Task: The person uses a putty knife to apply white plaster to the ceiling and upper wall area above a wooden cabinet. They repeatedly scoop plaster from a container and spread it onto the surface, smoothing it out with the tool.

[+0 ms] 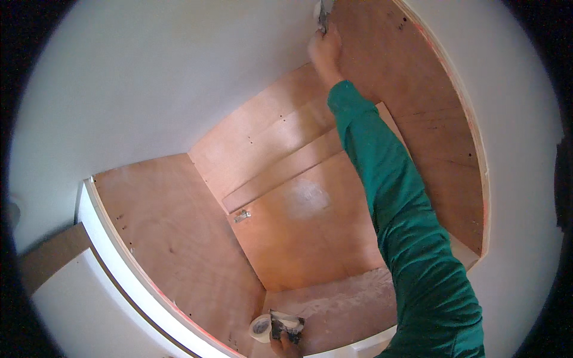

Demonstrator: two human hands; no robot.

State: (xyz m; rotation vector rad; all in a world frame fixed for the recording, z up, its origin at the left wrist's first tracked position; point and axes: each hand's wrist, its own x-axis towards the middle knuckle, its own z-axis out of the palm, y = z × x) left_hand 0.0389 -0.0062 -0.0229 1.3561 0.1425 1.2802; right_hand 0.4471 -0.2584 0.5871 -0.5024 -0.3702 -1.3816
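Observation:
My right arm, in a green sleeve, reaches up across the inside of a wooden cabinet (197, 232). At the top, my right hand (327, 51) is closed around a small putty knife (323, 15) with whitish smears. Its blade is up in the corner where the pale ceiling (179, 71) meets the wooden side panel (441, 113). Low in the view, my left hand (285, 346) is closed on a dark flat blade (286, 325) smeared with off-white putty; most of this hand is cut off. Beside that blade is a roll of masking tape (260, 328); I cannot tell whether it is held.
The back panel (310, 250) has a pale dusty patch and a small metal fitting (242, 216). White dust lies on the cabinet floor (346, 298). A white front frame (125, 274) edges the left opening, next to a white door panel (71, 304). A pale wall stands at right.

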